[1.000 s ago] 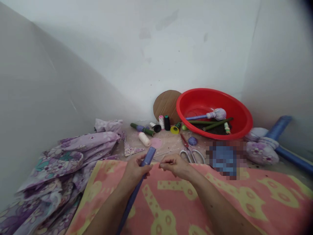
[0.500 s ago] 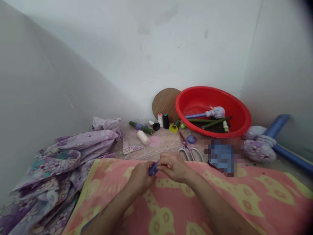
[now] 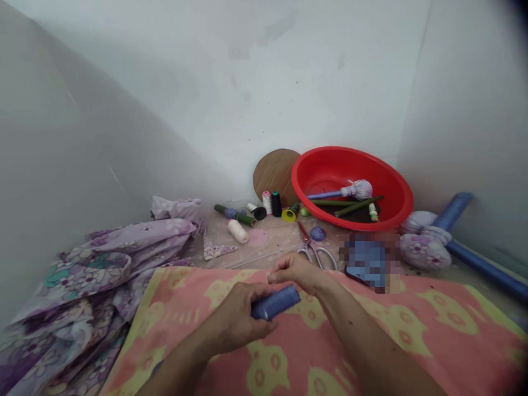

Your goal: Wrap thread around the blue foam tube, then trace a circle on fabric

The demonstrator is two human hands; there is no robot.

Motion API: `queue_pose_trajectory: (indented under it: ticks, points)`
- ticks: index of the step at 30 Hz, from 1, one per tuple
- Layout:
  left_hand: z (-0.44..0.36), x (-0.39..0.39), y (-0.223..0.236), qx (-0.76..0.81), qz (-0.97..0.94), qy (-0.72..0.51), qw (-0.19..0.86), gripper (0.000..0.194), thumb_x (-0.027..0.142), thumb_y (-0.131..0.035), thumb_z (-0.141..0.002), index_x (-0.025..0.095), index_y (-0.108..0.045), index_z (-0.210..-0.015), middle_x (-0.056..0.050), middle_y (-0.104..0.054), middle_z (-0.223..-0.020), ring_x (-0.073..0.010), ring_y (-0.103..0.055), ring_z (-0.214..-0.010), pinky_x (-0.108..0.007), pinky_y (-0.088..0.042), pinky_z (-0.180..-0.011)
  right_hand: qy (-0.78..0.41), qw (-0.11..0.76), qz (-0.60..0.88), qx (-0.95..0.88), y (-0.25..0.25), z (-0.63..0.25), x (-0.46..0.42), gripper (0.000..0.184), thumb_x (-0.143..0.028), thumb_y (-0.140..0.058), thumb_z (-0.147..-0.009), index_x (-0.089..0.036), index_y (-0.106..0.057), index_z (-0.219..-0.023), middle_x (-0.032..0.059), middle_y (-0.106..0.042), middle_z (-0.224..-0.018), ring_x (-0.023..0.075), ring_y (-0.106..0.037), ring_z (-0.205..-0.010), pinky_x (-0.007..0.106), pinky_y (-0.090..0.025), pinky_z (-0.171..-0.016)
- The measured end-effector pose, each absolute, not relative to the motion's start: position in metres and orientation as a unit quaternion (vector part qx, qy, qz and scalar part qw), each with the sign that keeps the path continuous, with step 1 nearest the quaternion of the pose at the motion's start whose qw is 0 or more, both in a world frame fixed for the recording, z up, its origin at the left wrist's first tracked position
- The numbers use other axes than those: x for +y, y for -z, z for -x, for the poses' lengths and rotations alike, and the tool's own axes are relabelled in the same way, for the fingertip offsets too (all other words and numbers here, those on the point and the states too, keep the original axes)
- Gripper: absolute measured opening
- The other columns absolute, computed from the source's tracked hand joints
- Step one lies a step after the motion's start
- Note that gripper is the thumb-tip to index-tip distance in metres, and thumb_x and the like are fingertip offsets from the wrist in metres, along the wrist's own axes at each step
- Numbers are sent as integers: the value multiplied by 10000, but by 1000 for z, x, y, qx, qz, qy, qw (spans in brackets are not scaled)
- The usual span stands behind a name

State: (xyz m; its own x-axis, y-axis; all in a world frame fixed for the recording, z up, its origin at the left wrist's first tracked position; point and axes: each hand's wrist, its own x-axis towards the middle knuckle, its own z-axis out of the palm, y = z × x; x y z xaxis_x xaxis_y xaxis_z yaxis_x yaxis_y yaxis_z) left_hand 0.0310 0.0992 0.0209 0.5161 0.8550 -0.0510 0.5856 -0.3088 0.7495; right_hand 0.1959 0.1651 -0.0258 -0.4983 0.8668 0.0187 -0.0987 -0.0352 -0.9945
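My left hand (image 3: 237,322) is closed round a blue thread-wrapped stick (image 3: 275,302), whose end pokes out to the right of the fist. My right hand (image 3: 295,271) hovers just above and behind that end with thumb and fingers pinched together; whatever it pinches is too thin to make out. Both hands are over a pink and yellow blanket (image 3: 371,335) that covers my lap.
Scissors (image 3: 315,252) lie on the floor beyond my right hand. Thread spools (image 3: 269,202), a white spool (image 3: 238,231) and green sticks (image 3: 235,215) sit near the wall. A red basin (image 3: 350,184) holds more sticks. Purple floral cloth (image 3: 103,269) is heaped at left; blue poles (image 3: 470,242) at right.
The blue stick stood up slanted in my left hand; it has been drawn down and back and now lies nearly level in the fist. My right hand stayed pinched near its tip.
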Motion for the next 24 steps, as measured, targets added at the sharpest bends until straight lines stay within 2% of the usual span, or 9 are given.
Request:
queue_pose_trajectory:
  ticks: [6, 11, 19, 24]
  points:
    - [-33, 107, -27, 476, -668, -312, 479, 272, 151, -586, -587, 151, -574, -858, 22, -562, -630, -90, -494, -441, -205, -397, -430, -692, 465, 305, -460, 30, -185, 166, 58, -141, -578, -492, -135, -578, -434, -37, -473, -402, 62, -361, -419, 213, -253, -467]
    - [-33, 120, -22, 466, -594, -396, 522, 434, 184, -655, -560, 141, -535, -975, 28, -569, -559, -88, -481, -374, -213, -397, -393, -673, 512, 308, -436, 29, -178, 165, 79, -179, -612, -508, -139, -574, -451, -15, -512, -454, 74, -380, -450, 224, -259, -483]
    - [-40, 126, -25, 422, -548, -432, 579, 394, 235, -687, -570, 135, -549, -926, 15, -568, -555, -82, -483, -396, -196, -373, -399, -631, 538, 346, -440, 33, -182, 169, 212, -340, -671, -550, -134, -621, -538, -18, -501, -475, 69, -333, -451, 229, -238, -487]
    - [-39, 129, -22, 397, -545, -425, 605, 544, 298, -711, -558, 135, -502, -1033, -24, -603, -630, -117, -541, -462, -232, -422, -458, -613, 550, 356, -442, 35, -180, 171, 205, -330, -660, -552, -140, -597, -513, -38, -460, -449, 68, -324, -450, 227, -224, -489]
